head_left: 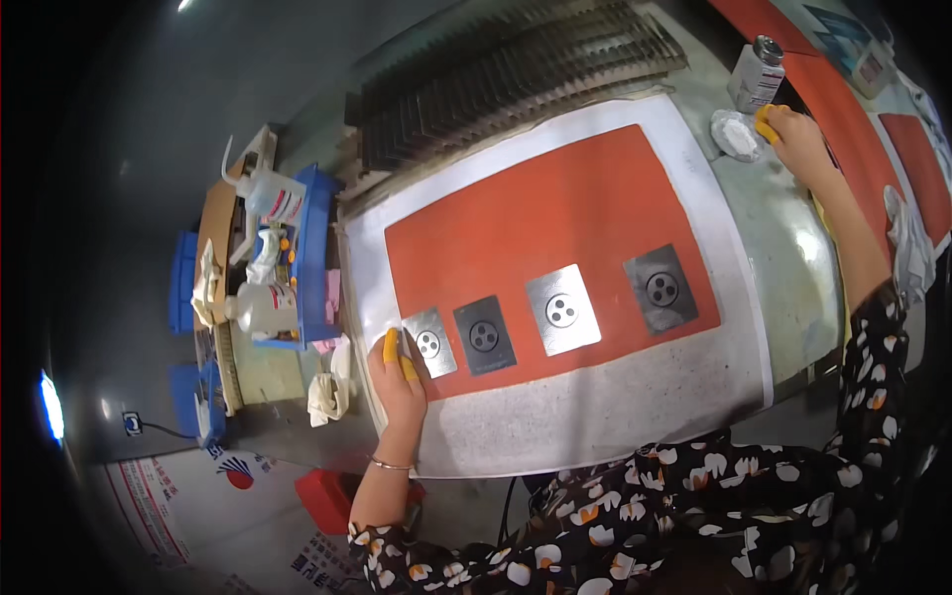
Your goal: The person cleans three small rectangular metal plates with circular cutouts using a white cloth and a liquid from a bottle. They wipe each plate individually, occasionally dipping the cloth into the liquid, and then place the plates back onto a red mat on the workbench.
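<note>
A row of metal plates lies on an orange-red mat, each bearing a dark ring with three round spots: the leftmost plate (429,343), a darker plate (501,352), a bright plate (573,342) and the rightmost plate (650,309). My left hand (399,389), yellow finger cots on its fingers, rests at the leftmost plate's left edge with the fingers stretched out. At the far right my right hand (798,144) is closed, its yellow-covered fingertips together beside a small round dish (722,127) of white material (740,136). Whatever those fingertips hold, if anything, is hidden.
Behind the mat (535,213) stands a dark slotted rack (516,84). A metal-capped bottle (756,79) is beyond the dish. On the left, squeeze bottles (273,195) stand by a blue bin (315,258), with a crumpled cloth (330,392) nearer. A grey-white board (595,416) lies under the mat.
</note>
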`<state>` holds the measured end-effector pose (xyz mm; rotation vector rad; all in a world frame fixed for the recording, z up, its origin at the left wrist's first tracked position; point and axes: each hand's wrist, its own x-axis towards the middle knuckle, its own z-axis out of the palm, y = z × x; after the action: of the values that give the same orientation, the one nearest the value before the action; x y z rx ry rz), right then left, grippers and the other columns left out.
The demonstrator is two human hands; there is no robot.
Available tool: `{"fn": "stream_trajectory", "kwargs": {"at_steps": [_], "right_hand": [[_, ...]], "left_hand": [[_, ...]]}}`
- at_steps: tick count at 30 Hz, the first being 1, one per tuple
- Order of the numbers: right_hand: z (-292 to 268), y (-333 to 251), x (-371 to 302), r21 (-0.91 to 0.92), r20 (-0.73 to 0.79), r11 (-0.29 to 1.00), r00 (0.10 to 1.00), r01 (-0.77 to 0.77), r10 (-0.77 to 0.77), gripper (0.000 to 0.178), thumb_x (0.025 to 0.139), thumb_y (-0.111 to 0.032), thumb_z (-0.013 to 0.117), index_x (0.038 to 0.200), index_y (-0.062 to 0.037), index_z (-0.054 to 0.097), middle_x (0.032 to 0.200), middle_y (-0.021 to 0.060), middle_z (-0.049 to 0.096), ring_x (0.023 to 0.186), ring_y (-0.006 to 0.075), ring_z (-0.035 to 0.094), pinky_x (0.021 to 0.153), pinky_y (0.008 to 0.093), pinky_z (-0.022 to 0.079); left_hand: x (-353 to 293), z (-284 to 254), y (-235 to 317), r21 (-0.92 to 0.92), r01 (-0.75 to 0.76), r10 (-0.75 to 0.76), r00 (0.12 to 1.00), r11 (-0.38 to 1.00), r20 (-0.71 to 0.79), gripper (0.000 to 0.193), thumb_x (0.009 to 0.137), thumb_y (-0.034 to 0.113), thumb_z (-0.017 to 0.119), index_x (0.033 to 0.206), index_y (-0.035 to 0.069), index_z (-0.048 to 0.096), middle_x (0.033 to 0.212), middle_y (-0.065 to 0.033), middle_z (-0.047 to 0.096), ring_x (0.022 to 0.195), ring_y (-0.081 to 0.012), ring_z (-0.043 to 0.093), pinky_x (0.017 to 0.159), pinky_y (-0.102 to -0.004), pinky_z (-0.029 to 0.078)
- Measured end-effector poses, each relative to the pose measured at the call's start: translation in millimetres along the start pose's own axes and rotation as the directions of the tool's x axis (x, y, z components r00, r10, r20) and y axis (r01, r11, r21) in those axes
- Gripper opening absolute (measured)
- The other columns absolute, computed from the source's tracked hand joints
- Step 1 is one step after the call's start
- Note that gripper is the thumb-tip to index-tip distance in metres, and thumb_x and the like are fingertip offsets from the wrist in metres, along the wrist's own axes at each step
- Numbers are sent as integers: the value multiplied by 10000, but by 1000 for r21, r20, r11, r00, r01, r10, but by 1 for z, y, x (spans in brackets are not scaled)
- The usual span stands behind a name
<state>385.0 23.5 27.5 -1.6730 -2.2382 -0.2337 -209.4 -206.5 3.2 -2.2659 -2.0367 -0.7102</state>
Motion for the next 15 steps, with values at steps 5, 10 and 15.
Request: {"fn": "stream_trajectory", "kwargs": {"at_steps": [5,10,15], "right_hand": [[-63,-157,-38,689,356,671,934,-274,16,196,809,-201,640,910,-37,603,799,124,628,645,262,590,621,366,466],[-40,-291,-70,816,360,574,833,-62,-421,179,779,-183,670,867,-36,615,849,115,636,787,304,611,691,373,471],[-1,-347,-66,733,158,631,839,254,-521,147,818,-171,604,809,-25,592,697,152,595,627,345,592,575,433,463]], "left_hand": [[-12,3,-9,48,15,-15,1000,999,-7,499,718,-68,450,1217,-55,449,1172,-232,457,1024,-395,444,909,-444,356],[0,7,-1,43,-37,39,998,998,-39,482,717,-66,501,1197,-42,469,1163,-216,467,1010,-372,453,883,-436,361],[-1,1,-4,-58,-1,0,1000,998,-16,390,736,-70,518,1125,-48,528,1164,-165,479,1002,-334,459,865,-407,363]]}}
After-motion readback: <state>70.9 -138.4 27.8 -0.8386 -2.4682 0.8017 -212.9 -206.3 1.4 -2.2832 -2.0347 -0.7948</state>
